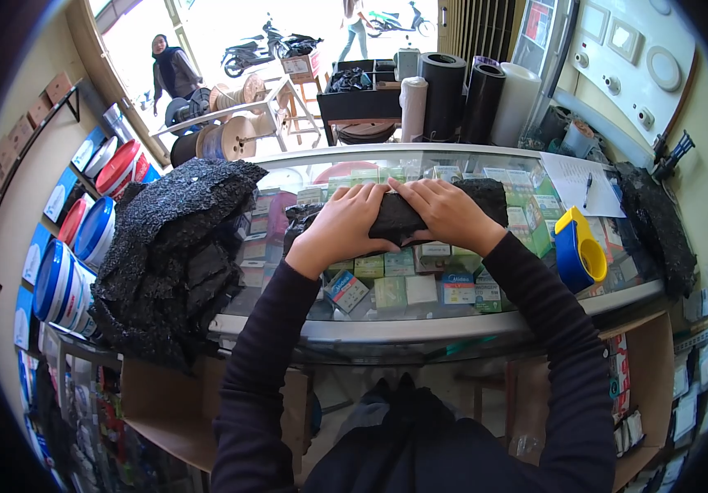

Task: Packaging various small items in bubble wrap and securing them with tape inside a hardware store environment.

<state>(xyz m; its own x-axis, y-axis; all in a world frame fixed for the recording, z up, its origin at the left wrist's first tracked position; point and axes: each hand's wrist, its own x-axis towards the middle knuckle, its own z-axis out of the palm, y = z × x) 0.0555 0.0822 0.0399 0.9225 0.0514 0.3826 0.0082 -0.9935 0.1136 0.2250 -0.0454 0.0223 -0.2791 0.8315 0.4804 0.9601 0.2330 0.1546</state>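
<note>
A long package in black wrap [398, 217] lies across the glass display counter in front of me. My left hand [347, 223] grips its left part, fingers over the top and thumb on the near side. In the same way, my right hand [452, 212] clasps it right of the middle, and my fingertips nearly meet on top. Its wrapped ends show beyond both hands; what is inside is hidden. Left of it, a large crumpled heap of black bubble wrap [172, 265] hangs over the counter's front edge. A blue and yellow tape dispenser [577, 251] rests to the right.
Under the counter glass are several small boxes [389, 293]. A paper sheet [575, 179] with a pen [587, 190] lies at back right, beside more bubble wrap [653, 228]. Paint buckets [64, 283] stand left. Beyond are cable spools [230, 137], upright rolls [443, 92] and a person [175, 71].
</note>
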